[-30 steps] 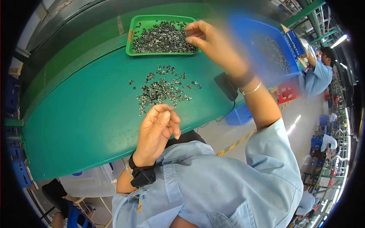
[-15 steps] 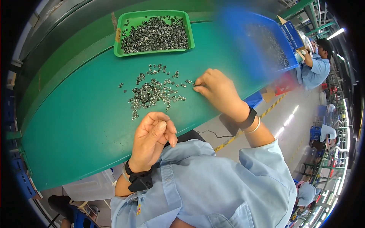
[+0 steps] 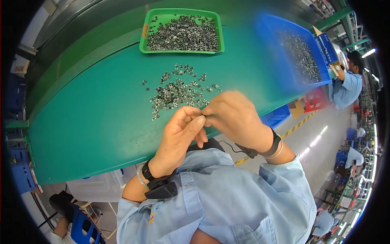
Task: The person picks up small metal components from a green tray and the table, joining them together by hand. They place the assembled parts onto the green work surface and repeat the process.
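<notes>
My left hand and my right hand meet just in front of a loose pile of small metal parts. Thumb and fingers of each are pinched together, tip against tip. Whatever sits between those fingertips is too small and covered to make out. The piled parts are silver and black, like tiny bent clips, spread on the green tabletop. My right hand is slightly smeared by motion.
Behind the pile stands a green tray heaped with similar parts. A blue bin, partly blurred, holds more at the right. Past it are a cardboard box, a red crate and a co-worker in a blue shirt.
My right hand has left the pile's right edge and come toward me to my left hand. The left hand has risen slightly rightward, its fingertips now closed against the right's. The view has shifted.
</notes>
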